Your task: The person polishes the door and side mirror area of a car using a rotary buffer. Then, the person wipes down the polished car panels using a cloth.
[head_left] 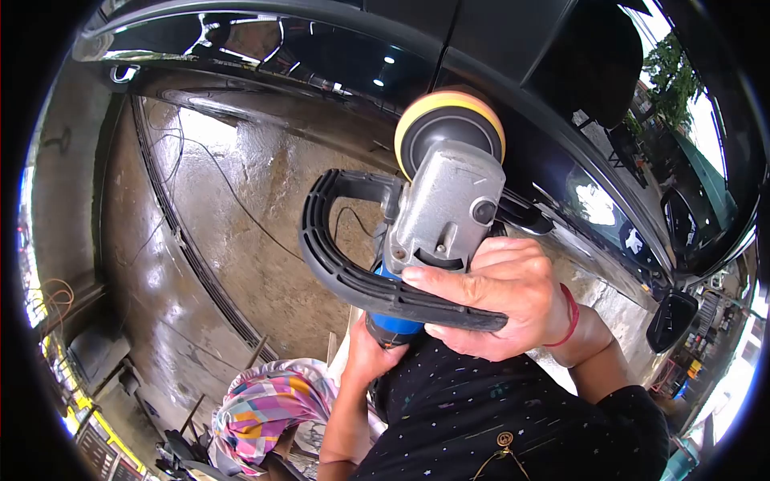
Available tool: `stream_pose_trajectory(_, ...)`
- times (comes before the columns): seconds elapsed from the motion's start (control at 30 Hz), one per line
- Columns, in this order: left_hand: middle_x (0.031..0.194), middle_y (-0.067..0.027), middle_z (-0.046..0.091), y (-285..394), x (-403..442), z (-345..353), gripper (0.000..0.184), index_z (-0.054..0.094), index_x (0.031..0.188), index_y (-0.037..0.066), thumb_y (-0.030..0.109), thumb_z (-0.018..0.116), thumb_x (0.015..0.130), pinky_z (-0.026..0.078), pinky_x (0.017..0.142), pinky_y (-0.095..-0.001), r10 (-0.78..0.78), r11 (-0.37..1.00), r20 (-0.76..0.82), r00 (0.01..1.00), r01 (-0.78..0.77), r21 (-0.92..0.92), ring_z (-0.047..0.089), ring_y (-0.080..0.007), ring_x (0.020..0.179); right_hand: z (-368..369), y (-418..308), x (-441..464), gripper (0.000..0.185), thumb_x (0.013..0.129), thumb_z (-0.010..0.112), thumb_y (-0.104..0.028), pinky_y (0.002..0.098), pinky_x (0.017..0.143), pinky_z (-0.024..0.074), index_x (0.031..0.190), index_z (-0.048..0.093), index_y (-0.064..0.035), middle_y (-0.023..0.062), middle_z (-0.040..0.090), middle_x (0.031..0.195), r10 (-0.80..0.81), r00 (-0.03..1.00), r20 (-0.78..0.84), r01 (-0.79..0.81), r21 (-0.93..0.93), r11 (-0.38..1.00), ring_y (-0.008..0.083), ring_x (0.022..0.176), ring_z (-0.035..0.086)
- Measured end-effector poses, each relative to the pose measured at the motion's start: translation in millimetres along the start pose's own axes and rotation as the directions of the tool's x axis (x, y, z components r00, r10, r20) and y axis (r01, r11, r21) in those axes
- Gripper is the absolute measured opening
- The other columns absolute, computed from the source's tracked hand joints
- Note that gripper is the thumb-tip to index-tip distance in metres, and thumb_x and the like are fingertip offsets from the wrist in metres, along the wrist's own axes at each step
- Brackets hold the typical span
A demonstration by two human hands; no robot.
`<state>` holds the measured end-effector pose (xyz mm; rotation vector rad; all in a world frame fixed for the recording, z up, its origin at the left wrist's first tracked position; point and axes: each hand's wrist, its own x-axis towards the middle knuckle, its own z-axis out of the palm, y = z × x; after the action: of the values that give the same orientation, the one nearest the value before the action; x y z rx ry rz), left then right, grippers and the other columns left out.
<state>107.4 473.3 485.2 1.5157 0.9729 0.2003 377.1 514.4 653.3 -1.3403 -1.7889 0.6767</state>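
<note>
A car polisher (pixel 449 200) with a silver metal head and a blue body is held up in front of me. Its round backing plate carries a yellow and orange pad (pixel 407 132), which lies against or close to the black car's side (pixel 337 90); I cannot tell which. My right hand (pixel 513 297), with a red band at the wrist, is wrapped round one end of the black D-shaped handle (pixel 321 240). Lower down, my left hand (pixel 370 350) grips the polisher's blue body, its fingers partly hidden.
The brown floor (pixel 249 216) looks wet, with a dark grate (pixel 212 276) running across it and a thin cable (pixel 228 180) trailing. A checkered cloth (pixel 269 409) hangs at lower left. The car's side mirror (pixel 672 321) sticks out at right.
</note>
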Motion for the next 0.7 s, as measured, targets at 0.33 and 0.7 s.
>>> stream_pose_trajectory(0.33, 0.115, -0.0195, 0.070, 31.8, -2.5, -16.2, 0.058, 0.066, 0.120, 0.004, 0.011, 0.082, 0.065, 0.055, 0.094, -0.0428, -0.018, 0.994, -0.085, 0.996, 0.027, 0.106, 0.070, -0.0378, 0.106, -14.3, 10.3, 13.4, 0.050, 0.070, 0.079, -0.010, 0.0290, 0.053, 0.0471, 0.118, 0.075, 0.0017, 0.0084, 0.076, 0.078, -0.093, 0.993, -0.073, 0.098, 0.070, 0.993, 0.0181, 0.049, 0.061)
stream_pose_trajectory(0.7, 0.108, -0.0198, 0.072, 38.5, -7.9, -16.9, 0.050, 0.068, 0.112, 0.004, 0.011, 0.083, 0.065, 0.056, 0.089, -0.0424, -0.084, 0.993, -0.136, 0.987, 0.095, 0.071, 0.071, -0.0381, 0.100, -15.3, 13.1, 15.6, 0.049, 0.071, 0.081, -0.010, 0.0288, 0.051, 0.0453, 0.118, 0.075, 0.0018, 0.0075, 0.073, 0.073, -0.089, 0.991, -0.101, 0.101, 0.123, 0.987, 0.0175, 0.048, 0.060)
